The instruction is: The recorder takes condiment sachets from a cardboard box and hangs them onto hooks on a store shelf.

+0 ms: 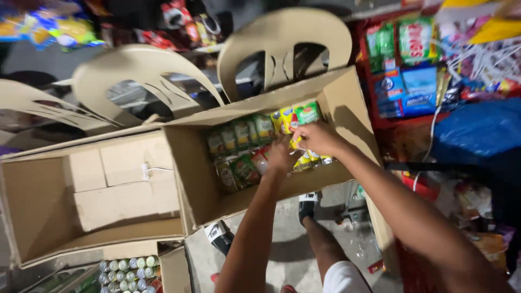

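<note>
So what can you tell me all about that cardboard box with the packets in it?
The cardboard box is plain brown, open at the top, with its flaps folded outward. It sits in front of tan plastic chairs, beside an empty box. Inside, small green and yellow packets stand in rows. Both hands reach in: the left hand and the right hand touch the packets. Whether either grips one is unclear.

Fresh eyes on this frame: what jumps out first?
Both hands meet inside an open cardboard box at centre: the left hand and right hand rest on rows of green and yellow packets, though whether either one grips a packet is unclear. To its left lies an empty cardboard box. Behind both stand beige plastic chairs, and a tray of cans shows at bottom left.
</note>
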